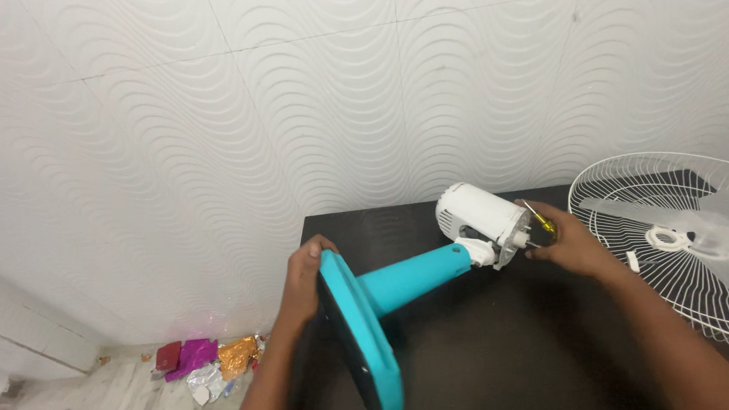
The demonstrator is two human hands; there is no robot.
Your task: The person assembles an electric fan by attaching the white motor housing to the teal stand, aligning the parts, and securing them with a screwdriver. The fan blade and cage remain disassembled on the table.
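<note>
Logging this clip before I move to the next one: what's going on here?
A person has a partly dismantled fan lying on its side on a black table. The left hand grips the rim of the turquoise base. The right hand holds a yellow-handled screwdriver at the front of the white motor housing. The grille with the clear blade in it lies off to the right on the table. Foil scraps lie on the floor by the wall.

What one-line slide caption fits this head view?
Left hand steadies a turquoise fan base on a black table; right hand holds a screwdriver at the white motor housing.
</note>
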